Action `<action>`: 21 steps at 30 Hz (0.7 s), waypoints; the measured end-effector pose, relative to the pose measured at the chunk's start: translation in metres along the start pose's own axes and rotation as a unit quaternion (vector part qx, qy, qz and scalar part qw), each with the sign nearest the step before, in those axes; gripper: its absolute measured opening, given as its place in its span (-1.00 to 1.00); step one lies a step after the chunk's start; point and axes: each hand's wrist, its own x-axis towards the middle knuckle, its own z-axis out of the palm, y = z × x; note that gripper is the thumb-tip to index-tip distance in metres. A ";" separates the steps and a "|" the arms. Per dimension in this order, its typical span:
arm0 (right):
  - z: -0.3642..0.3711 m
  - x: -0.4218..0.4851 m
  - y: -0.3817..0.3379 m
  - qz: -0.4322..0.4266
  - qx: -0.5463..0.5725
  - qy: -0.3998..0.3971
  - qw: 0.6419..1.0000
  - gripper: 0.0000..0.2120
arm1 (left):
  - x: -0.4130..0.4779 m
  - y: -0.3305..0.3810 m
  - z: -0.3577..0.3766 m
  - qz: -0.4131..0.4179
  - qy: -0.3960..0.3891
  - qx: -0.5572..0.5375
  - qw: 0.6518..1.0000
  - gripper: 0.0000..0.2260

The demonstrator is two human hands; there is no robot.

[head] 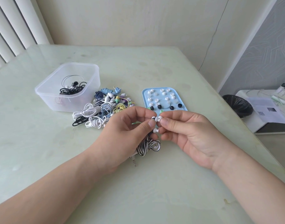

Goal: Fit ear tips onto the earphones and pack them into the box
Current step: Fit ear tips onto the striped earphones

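Observation:
My left hand (pixel 125 131) pinches a black-and-white striped earbud (pixel 153 118) between thumb and forefinger. My right hand (pixel 190 131) pinches a white ear tip (pixel 159 118) against that earbud. A second earbud with a white tip (pixel 156 130) sits just below, between my fingers. The striped cable (pixel 148 147) hangs in a coil under my left hand, its jack plug (pixel 134 162) lying on the table. The clear plastic box (pixel 69 87) at the left holds a coiled black earphone (pixel 73 89).
A heap of tangled earphones (pixel 103 109) in several colours lies beside the box. A light blue tray (pixel 182 101) behind my hands carries several white, black and green ear tips. Off the table's right edge stand a black bin (pixel 237 105) and a low white unit with papers (pixel 266 110).

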 end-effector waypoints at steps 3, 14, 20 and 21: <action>0.000 0.000 0.000 0.003 0.003 0.001 1.000 -0.79 | 0.000 0.000 0.000 0.002 0.005 -0.003 1.000 -0.87; 0.002 -0.001 0.000 0.004 -0.018 0.008 1.000 -0.77 | 0.001 -0.002 0.001 0.001 0.007 0.006 1.000 -0.87; 0.005 -0.002 0.000 -0.003 -0.031 0.000 1.000 -0.84 | 0.000 -0.003 0.000 0.002 0.007 -0.001 1.000 -0.88; 0.006 -0.002 0.001 -0.005 -0.032 -0.002 0.999 -0.84 | 0.000 -0.003 0.000 0.001 0.008 -0.004 1.000 -0.88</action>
